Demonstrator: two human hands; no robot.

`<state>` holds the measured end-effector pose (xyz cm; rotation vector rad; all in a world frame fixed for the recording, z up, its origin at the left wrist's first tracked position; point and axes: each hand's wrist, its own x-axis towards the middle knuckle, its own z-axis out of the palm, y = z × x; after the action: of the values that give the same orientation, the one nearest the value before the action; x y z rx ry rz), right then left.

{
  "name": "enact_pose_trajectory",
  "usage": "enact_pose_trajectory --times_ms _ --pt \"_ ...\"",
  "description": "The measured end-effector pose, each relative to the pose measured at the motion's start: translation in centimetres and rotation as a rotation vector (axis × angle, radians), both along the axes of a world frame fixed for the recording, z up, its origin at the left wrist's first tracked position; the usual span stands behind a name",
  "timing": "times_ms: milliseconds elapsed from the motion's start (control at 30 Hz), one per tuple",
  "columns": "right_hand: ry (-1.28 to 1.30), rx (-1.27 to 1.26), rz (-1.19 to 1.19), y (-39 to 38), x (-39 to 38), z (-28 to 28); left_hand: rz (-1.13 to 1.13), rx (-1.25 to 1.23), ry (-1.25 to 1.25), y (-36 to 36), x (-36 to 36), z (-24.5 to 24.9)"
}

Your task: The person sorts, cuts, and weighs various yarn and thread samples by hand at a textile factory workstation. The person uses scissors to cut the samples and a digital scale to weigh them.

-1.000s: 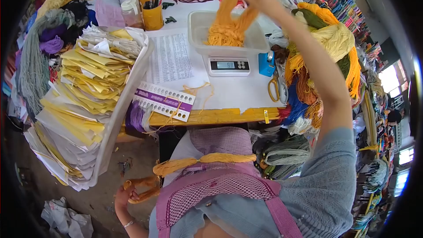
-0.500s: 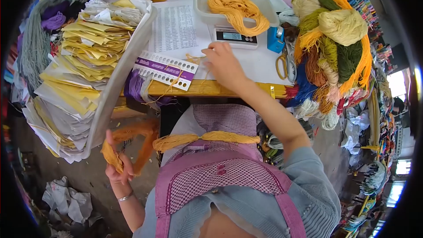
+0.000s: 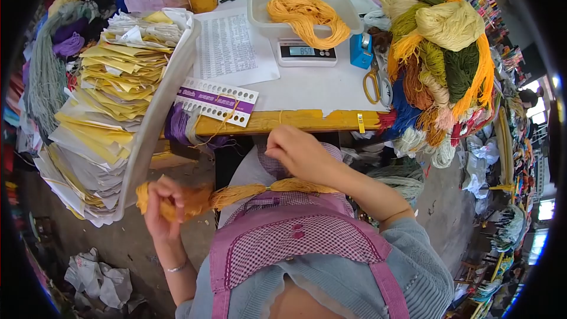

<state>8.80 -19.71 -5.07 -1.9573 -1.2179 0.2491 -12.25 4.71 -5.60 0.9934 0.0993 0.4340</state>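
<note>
My left hand (image 3: 164, 207), low on the left, has its fingers closed round a loose orange skein of thread (image 3: 198, 199). A tied yellow-gold hank (image 3: 245, 195) lies across my lap, its left end against the orange skein. Over my lap, just off the table's front edge, my right hand (image 3: 295, 152) is closed with its fingers curled in. Whether a strand is in it I cannot make out. A purple and white punched thread card (image 3: 217, 101) lies on the table edge with several strands hanging from its holes.
A digital scale (image 3: 307, 53) carries a plastic tub (image 3: 257, 15) with a yellow-orange skein (image 3: 310, 18). Scissors (image 3: 372, 85) lie beside a blue dispenser (image 3: 361, 51). A bin (image 3: 155, 118) stacked with papers stands left; piled coloured yarn (image 3: 452, 29) sits right.
My right hand has come back from beside the thread card to above my lap. My left hand has turned, and the orange skein has bunched up. The scale's display reads differently.
</note>
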Motion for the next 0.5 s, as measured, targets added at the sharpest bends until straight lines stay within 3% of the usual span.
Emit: enact_pose_trajectory --times_ms 100,200,300,500 --pt "-0.089 -0.218 -0.018 0.8 -0.4 -2.6 0.084 0.042 0.053 -0.9 2.6 0.5" --pt "-0.341 -0.135 0.006 1.0 0.1 -3.3 0.116 0.053 0.108 -2.2 3.6 2.5" --pt "-0.261 0.043 -0.017 2.4 0.2 -2.0 0.186 0.126 0.078 -2.8 4.5 3.1" --pt "-0.389 0.105 -0.082 7.9 2.1 -2.2 0.201 0.156 0.093 -3.5 5.6 4.1"
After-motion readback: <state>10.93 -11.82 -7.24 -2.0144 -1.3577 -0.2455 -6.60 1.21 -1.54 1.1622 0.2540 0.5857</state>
